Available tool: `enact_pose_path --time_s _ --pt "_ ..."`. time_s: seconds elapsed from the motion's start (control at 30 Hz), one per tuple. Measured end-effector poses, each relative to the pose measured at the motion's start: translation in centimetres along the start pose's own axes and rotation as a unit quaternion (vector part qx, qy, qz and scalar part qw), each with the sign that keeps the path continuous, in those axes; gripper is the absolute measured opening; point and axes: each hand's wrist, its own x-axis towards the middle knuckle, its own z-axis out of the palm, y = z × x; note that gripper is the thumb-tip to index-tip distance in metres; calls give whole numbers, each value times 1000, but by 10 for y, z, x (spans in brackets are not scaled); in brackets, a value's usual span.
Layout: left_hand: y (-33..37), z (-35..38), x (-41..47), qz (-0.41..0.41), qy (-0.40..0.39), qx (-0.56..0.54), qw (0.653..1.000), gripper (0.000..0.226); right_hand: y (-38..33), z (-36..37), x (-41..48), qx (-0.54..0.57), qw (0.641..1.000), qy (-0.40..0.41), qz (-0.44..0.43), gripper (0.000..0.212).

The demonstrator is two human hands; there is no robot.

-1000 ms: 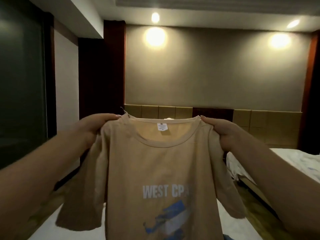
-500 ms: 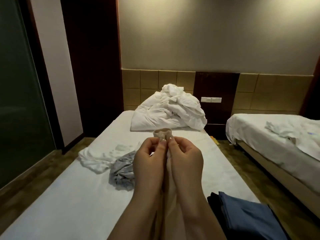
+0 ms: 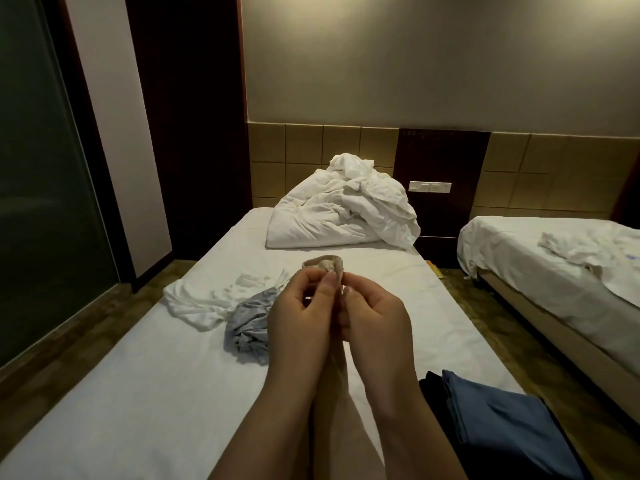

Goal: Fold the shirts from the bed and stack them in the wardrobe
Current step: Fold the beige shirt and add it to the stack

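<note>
My left hand [image 3: 299, 317] and my right hand [image 3: 375, 318] are pressed together in front of me, both pinching the beige shirt [image 3: 323, 265] near its collar. The collar loops up above my fingertips and the rest of the shirt hangs down between my forearms, mostly hidden. On the white bed [image 3: 138, 393] lie a crumpled white shirt [image 3: 204, 299] and a crumpled grey shirt [image 3: 247, 327], to the left of my hands. A folded blue shirt [image 3: 502, 431] rests on a dark folded one [image 3: 431, 389] at the bed's near right corner.
A heap of white bedding [image 3: 343, 209] sits at the head of the bed. A second bed [image 3: 554, 265] with rumpled sheets stands to the right across a narrow floor gap. A dark glass panel [image 3: 41, 202] lines the left side.
A second ago my hands held the beige shirt spread wide by its shoulders. They have since come together, folding the shirt lengthwise, and my view has dropped to the bed.
</note>
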Motion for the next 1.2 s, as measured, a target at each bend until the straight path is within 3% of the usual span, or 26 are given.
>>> enact_pose_path --time_s 0.1,0.23,0.3,0.37,0.43,0.5,0.57,0.63,0.73,0.83,0.97,1.2 --pt "1 -1 -2 -3 -20 -3 1000 5 5 1 0 27 1000 -6 13 25" --pt "-2 -5 -3 -3 -34 -27 999 16 4 -2 -1 84 994 -44 54 24" --pt "-3 -6 -5 1 -55 -37 998 17 -1 -10 0 31 997 -48 50 18" --pt "-3 -8 -6 2 -79 -48 996 17 -4 -20 6 -87 996 -18 12 11" --pt "0 -12 0 7 -93 -49 994 18 -7 -30 15 -212 977 13 -34 17" --pt "7 -16 11 26 -126 -46 991 20 -12 -36 26 -225 968 -5 -111 17" --pt "19 -18 26 56 -172 -29 983 21 -19 -40 43 -226 953 -87 -184 30" --pt "36 -18 43 71 -206 -19 976 20 -32 -42 59 -254 933 -155 -203 41" --pt "62 -19 70 77 -234 -40 968 17 -52 -45 80 -209 944 -136 -218 57" --pt "86 -22 89 117 -252 -16 961 12 -77 -48 95 -170 950 -106 -238 51" --pt "97 -27 99 165 -248 58 953 22 -107 -50 108 -197 933 -98 -284 36" --pt "69 -32 90 141 -237 115 954 17 -129 -57 116 -248 916 -109 -296 17"
